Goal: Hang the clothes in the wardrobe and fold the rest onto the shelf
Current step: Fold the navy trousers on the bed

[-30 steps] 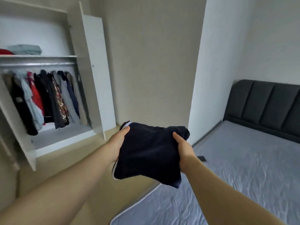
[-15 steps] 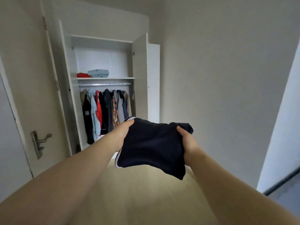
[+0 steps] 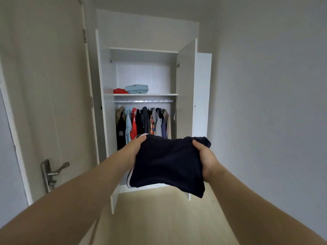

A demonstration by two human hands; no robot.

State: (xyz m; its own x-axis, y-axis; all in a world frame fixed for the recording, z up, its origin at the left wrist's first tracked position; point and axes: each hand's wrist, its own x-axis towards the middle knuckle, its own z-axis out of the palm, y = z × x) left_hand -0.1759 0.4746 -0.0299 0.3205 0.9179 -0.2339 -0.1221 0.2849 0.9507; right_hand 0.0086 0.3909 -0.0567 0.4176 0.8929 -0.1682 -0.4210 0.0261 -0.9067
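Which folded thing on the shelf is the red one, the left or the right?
The left one. The red folded garment lies low and flat at the left end of the shelf; the light blue folded garment sits just right of it and is thicker.

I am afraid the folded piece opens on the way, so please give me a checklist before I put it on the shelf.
1. Left hand and right hand both grip the dark garment: ok.
2. Wardrobe doors open: ok.
3. Free shelf space right of the light blue garment: ok.
4. Fold tidy: not ok, one corner hangs down.
5. Shelf within reach: cannot tell.
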